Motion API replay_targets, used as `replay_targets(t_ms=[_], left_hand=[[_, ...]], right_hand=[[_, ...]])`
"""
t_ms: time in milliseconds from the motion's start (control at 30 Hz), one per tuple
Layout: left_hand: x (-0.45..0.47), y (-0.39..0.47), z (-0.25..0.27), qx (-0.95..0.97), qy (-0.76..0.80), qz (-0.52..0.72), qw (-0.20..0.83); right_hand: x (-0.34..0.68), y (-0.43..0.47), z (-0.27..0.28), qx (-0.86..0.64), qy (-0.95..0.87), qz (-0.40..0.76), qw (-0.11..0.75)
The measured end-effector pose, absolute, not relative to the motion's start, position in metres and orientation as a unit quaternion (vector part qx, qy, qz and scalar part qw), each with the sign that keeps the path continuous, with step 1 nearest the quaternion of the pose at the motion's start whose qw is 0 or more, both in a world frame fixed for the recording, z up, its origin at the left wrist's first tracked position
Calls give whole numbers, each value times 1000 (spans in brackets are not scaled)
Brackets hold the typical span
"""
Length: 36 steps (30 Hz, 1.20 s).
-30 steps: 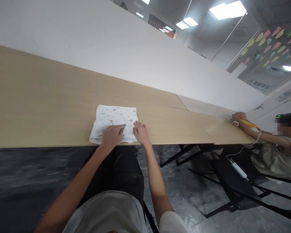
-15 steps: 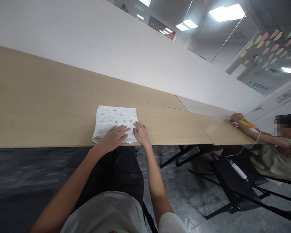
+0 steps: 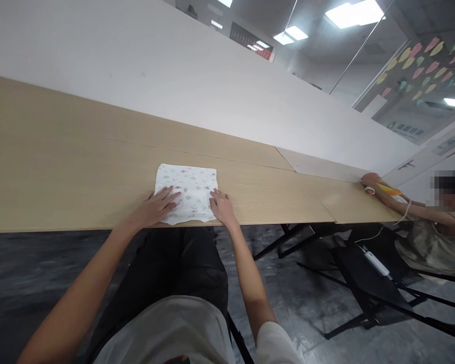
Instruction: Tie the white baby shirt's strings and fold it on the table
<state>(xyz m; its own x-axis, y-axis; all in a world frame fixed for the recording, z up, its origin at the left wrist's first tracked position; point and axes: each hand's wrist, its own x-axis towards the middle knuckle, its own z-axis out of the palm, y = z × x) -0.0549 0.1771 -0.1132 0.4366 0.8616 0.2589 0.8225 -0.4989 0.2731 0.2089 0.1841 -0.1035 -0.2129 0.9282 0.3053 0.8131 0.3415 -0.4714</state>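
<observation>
Resting flat, left hand (image 3: 157, 207) had its grip open, fingers spread over the left side of the white, small-print, roughly rectangular cloth (image 3: 191, 188); nothing pinched. Right hand (image 3: 222, 207) lay loosely open on the right edge, probably stopping it sliding. Cloth sat at the near edge of the long, pale, wood-look desk (image 3: 79, 167), likely for reach. Flat white partition (image 3: 193, 96) stood behind.

On a long pale wooden table (image 3: 72, 177), a rectangular white cloth printed with small figures (image 3: 190, 194) lies near the front edge. The bare left hand (image 3: 157, 206) spreads flat over its left side, and the bare right hand (image 3: 222, 207) rests on its right edge (a co-worker in a drab top (image 3: 432, 245) sits well apart, rightward).
</observation>
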Motion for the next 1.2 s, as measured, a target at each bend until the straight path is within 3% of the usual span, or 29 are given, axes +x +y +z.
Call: replay_targets(t_ms=[200, 433, 633, 967, 1200], left_hand=[[-106, 150, -99, 819, 473, 315, 83], [-123, 132, -109, 829, 475, 274, 108], [-111, 140, -110, 831, 482, 270, 62], [-105, 125, -85, 845, 430, 310, -68], [-96, 152, -44, 770, 508, 385, 14]], right_hand=[[245, 165, -101, -465, -770, 106, 423], [260, 144, -110, -422, -822, 76, 374], [254, 147, -102, -417, -830, 101, 356], [256, 136, -86, -398, -778, 216, 435], [240, 175, -68, -479, -675, 239, 508]])
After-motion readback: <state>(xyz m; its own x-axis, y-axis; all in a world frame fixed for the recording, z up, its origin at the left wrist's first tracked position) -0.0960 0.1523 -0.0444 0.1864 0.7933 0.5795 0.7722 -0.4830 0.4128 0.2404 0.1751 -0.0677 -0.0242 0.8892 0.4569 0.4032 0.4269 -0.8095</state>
